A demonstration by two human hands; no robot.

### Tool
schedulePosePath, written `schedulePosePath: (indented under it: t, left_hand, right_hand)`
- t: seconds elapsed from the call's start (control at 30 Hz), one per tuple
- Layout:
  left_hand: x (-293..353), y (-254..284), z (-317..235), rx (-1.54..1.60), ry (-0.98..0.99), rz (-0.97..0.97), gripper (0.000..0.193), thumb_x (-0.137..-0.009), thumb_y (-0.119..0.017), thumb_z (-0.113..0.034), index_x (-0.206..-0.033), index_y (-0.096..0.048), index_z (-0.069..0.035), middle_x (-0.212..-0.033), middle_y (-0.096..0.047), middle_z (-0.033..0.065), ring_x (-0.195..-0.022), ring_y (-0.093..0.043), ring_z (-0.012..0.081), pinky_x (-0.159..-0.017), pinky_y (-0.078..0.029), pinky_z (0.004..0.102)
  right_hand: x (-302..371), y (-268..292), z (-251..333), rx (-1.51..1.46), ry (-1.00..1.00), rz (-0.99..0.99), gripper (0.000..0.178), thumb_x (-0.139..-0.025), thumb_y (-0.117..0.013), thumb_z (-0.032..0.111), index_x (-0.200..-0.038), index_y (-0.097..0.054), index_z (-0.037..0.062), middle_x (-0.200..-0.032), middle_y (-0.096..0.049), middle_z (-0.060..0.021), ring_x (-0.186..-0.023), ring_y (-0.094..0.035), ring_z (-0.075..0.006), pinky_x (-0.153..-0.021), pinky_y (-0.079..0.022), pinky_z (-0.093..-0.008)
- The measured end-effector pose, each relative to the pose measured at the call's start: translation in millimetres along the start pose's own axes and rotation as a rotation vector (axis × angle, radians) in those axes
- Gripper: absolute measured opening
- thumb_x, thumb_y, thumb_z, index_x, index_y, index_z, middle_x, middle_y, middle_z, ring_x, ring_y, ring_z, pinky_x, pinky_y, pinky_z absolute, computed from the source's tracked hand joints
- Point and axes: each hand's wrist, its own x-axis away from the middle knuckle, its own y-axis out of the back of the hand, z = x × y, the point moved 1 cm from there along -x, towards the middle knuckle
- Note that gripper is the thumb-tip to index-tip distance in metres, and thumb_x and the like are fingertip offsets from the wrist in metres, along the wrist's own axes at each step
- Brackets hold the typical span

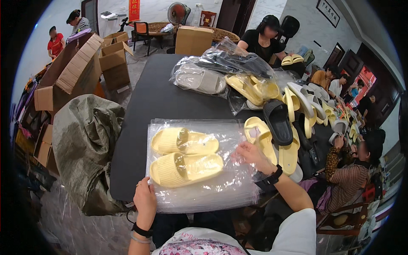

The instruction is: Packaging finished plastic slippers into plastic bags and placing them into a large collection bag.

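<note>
Two pale yellow slippers, an upper one and a lower one, lie side by side inside a clear plastic bag, toes to the left. Under it, more clear bags form a flat stack at the table's near edge. My left hand grips the lower left edge of the plastic, its fingers curled at the rim. With bent fingers my right hand pinches the plastic bag near its right end. Just beyond that hand rests a loose yellow slipper, with a black slipper beside it.
Bagged grey slippers and bagged yellow slippers lie at the far side of the dark table. Loose slippers pile up rightward. A green woven sack stands left, near cardboard boxes. People sit opposite and at right.
</note>
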Motion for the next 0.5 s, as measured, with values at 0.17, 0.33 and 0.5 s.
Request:
schedulePosePath:
  t: [0.17,0.33,0.5]
  left_hand:
    - [1,-15,-4,-0.154,-0.100,-0.038,0.024,-0.080,-0.057,-0.006,-0.103,-0.054,-0.004,-0.089,-0.055,0.0134,-0.082,-0.056,0.0299,-0.068,-0.046,0.0389]
    - [0,-7,-14,-0.157,-0.074,0.018,0.027,-0.079,-0.056,-0.006,-0.106,-0.053,-0.002,-0.095,-0.054,0.0158,-0.091,-0.053,0.0330,-0.074,-0.044,0.0404]
    - [-1,-1,-21,-0.139,-0.239,-0.147,0.041,-0.080,-0.055,-0.007,-0.119,-0.046,0.002,-0.115,-0.050,0.0207,-0.113,-0.044,0.0390,-0.092,-0.038,0.0426]
  right_hand:
    - [2,33,-47,0.211,-0.192,-0.088,0.021,-0.088,-0.057,0.024,-0.090,-0.047,0.0052,-0.067,-0.054,-0.0011,-0.055,-0.054,-0.0102,-0.052,-0.046,-0.0239]
    - [12,17,-36,0.386,-0.151,-0.235,0.028,-0.085,-0.060,0.025,-0.098,-0.047,0.0038,-0.068,-0.051,-0.0001,-0.054,-0.048,-0.0088,-0.052,-0.043,-0.0228]
    - [18,15,-18,0.754,-0.030,-0.256,0.063,-0.077,-0.068,0.032,-0.121,-0.038,-0.0017,-0.085,-0.051,-0.0063,-0.071,-0.051,-0.0144,-0.056,-0.044,-0.0252]
